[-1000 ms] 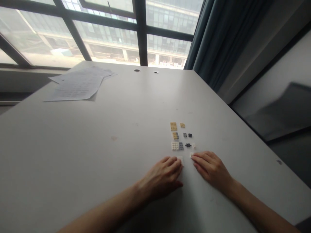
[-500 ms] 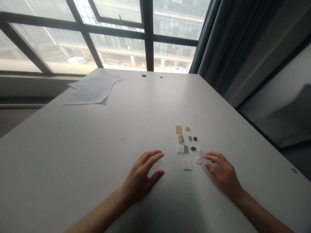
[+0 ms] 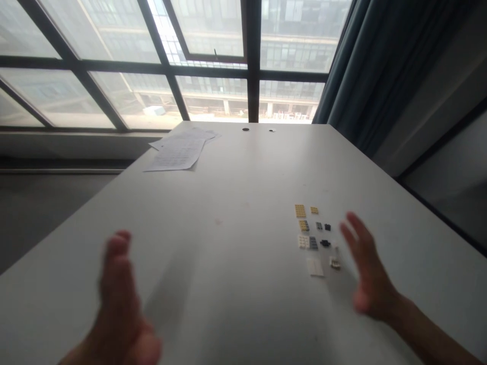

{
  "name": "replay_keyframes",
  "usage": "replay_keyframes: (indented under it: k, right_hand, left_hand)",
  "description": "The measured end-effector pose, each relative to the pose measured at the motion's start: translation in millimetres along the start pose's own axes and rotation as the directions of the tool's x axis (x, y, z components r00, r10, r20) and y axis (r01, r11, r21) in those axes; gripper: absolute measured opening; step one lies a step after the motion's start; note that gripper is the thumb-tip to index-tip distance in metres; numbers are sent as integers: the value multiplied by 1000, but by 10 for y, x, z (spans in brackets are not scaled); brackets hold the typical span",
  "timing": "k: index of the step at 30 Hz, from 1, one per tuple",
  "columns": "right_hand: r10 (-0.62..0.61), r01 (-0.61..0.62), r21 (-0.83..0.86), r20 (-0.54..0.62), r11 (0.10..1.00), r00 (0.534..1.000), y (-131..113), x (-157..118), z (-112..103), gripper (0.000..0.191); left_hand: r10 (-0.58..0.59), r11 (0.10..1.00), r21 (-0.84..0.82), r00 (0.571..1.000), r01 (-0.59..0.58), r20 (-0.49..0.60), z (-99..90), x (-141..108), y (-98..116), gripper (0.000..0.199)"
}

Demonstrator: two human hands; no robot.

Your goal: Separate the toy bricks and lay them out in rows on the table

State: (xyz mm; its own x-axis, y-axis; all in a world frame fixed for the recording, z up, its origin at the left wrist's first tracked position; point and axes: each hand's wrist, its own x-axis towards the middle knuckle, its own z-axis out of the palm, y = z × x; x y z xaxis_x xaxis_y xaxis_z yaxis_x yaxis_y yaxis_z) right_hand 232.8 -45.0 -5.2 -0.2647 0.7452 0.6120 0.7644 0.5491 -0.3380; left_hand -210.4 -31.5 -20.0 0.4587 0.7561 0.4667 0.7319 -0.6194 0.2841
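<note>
Small toy bricks lie in a loose group on the white table, right of centre. At the back are a large yellow piece (image 3: 300,211) and a small yellow one (image 3: 314,210). A black piece with side pins (image 3: 325,243) lies near a white and grey pair (image 3: 307,242), with a flat white piece (image 3: 315,266) nearer me. My right hand (image 3: 367,268) is raised just right of the bricks, open and holding nothing. Blurred by motion, my left hand (image 3: 124,299) is up at the lower left, far from the bricks, fingers apart from the thumb and empty.
Printed papers (image 3: 178,152) lie at the table's far left corner. Two round holes (image 3: 245,130) are near the far edge. Beyond stand a large window and a dark curtain (image 3: 357,76) on the right.
My left hand has moved left and nearer to me, away from the bricks. My right hand has lifted and spread wider. The view has shifted, and the bricks keep their layout.
</note>
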Motion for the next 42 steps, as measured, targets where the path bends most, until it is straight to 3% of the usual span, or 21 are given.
replay_keyframes:
  k: [1, 2, 3, 5, 7, 11, 18, 28, 30, 32, 35, 36, 38, 40, 42]
  right_hand:
    - [-189, 195, -25, 158, 980, 969, -141, 9, 65, 99]
    - [-337, 349, 12, 292, 937, 895, -260, 8, 145, 104]
    - [-408, 418, 71, 411, 906, 815, -352, 0, 233, 105]
    - [-454, 428, 189, 562, 884, 691, -454, -18, 405, 102]
    - [-431, 352, 258, 645, 900, 631, -472, -31, 531, 101]
    - [-371, 224, 297, 706, 928, 604, -429, -37, 598, 102]
    - [-359, 174, 321, 722, 931, 591, -435, -41, 587, 102]
    - [-376, 236, 293, 694, 927, 614, -442, -32, 580, 97]
    - [-379, 271, 265, 622, 925, 685, -443, -83, 615, 86]
    - [-349, 279, 212, 488, 937, 800, -428, -158, 656, 62]
    - [-181, 177, 38, 235, 983, 955, -357, -269, 664, 32]
    - [-109, 118, -47, 172, 992, 979, -321, -297, 645, 33]
    - [15, 11, -225, 111, 974, 994, -244, -340, 591, 53]
    - [102, -48, -361, 131, 931, 986, -168, -374, 549, 80]
    - [174, -90, -436, 156, 895, 972, -87, -399, 550, 93]
  left_hand:
    - [102, 994, 37, 994, -101, -41, 57, 42, 124, 114]
    - [217, 975, 52, 976, -218, 27, 120, 92, 243, 116]
    - [270, 958, 44, 945, -283, 185, 182, 143, 348, 114]
    - [294, 949, -22, 854, -315, 431, 285, 221, 489, 105]
    - [276, 957, -89, 779, -275, 563, 349, 247, 537, 100]
    - [245, 969, -137, 740, -205, 627, 379, 210, 506, 99]
    - [234, 972, -152, 726, -178, 646, 371, 210, 499, 99]
    - [235, 971, -125, 737, -202, 634, 395, 183, 489, 102]
    - [249, 967, -107, 767, -232, 591, 409, 164, 477, 102]
    - [249, 965, -57, 820, -257, 516, 445, 138, 447, 93]
    - [238, 963, 26, 887, -270, 395, 546, 147, 406, 73]
    - [231, 963, 41, 897, -265, 377, 595, 184, 406, 70]
    - [212, 968, 47, 901, -248, 378, 726, 333, 446, 68]
    - [187, 975, 35, 901, -218, 392, 913, 597, 540, 71]
    - [200, 976, -4, 896, -216, 396, 1156, 964, 678, 70]
